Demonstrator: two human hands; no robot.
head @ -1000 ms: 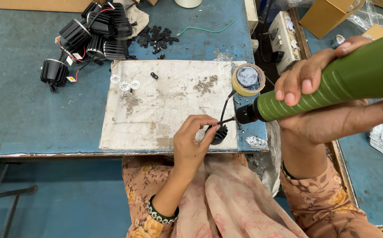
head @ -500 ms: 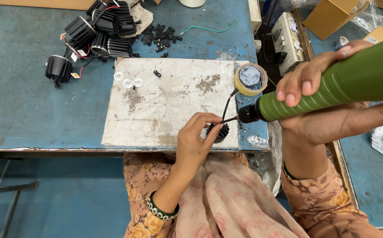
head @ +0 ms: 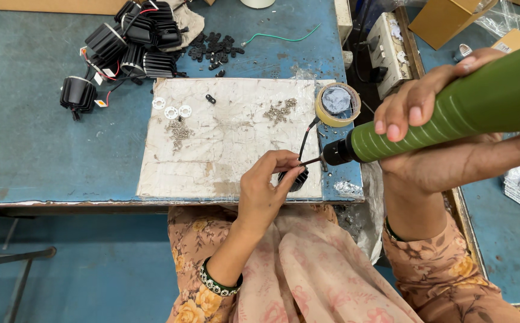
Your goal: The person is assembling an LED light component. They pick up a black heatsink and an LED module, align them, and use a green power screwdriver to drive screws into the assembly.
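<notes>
Left hand (head: pixel 266 191) unmoved, fingers pinching black part (head: pixel 296 178), right hand (head: pixel 418 110) fingers wrapped around green driver (head: pixel 451 113).

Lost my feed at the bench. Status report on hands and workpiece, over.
Left hand pinching small black finned part at board edge. Right hand gripping green power screwdriver, bit at the part. Tape roll close beside the bit.

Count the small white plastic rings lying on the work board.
3. The small white plastic rings sit in a row near the board's upper left corner: left, middle, right, just above a pile of small metal screws. None looks hidden.
</notes>
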